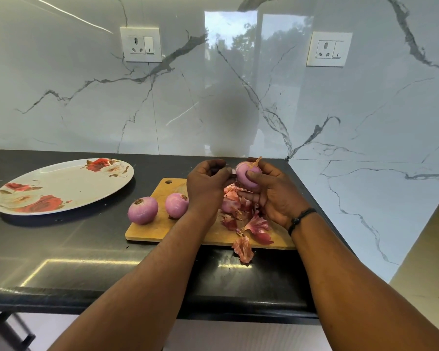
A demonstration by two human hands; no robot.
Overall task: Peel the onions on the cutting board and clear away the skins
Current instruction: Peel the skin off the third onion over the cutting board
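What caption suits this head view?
Right hand holds an onion above the skin-strewn cutting board; left hand peels it.

Plate (61, 186) left of cutting board (150, 231); skins (256, 225) on board, perhaps an onion (229, 205) among them

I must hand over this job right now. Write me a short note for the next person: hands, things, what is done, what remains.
Right hand holds an onion above the cutting board.
Left hand pinches at its skin.
Two peeled onions sit on the board's left part; another onion lies partly hidden among the skins.
One skin hangs over the board's front edge onto the counter.
Left: finish the held onion, check the hidden one, clear the skins.
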